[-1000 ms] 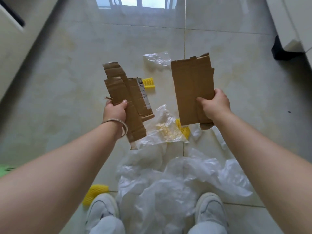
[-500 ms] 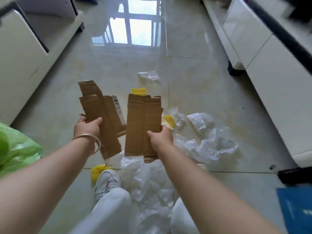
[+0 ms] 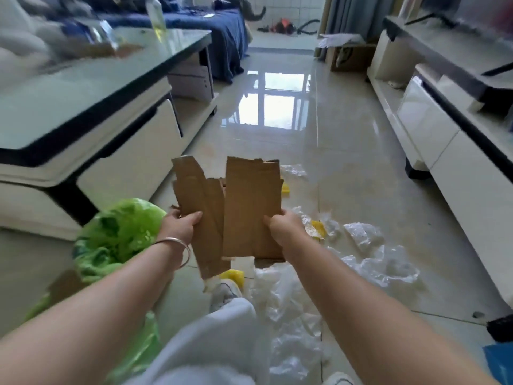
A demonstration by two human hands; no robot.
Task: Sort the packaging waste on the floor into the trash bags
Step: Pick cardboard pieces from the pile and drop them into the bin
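Note:
My left hand (image 3: pixel 181 225) grips torn brown cardboard strips (image 3: pixel 198 198) by their left edge. My right hand (image 3: pixel 281 225) holds a wider flat cardboard piece (image 3: pixel 251 207) by its right edge. The two pieces overlap slightly in front of me, above the floor. A green trash bag (image 3: pixel 116 237) sits on the floor just left of my left hand. Clear plastic wrap (image 3: pixel 369 257) and yellow foam bits (image 3: pixel 317 227) lie scattered on the tiles to the right and below.
A glass-topped coffee table (image 3: pixel 83 107) stands at the left. A white TV cabinet (image 3: pixel 444 140) runs along the right wall. Something blue (image 3: pixel 499 362) shows at the bottom right corner. My knee and shoe are low in the middle, among the plastic.
My head has lifted, so the room, table and green bag come into view. Both hands have drawn together and the two cardboard pieces now overlap.

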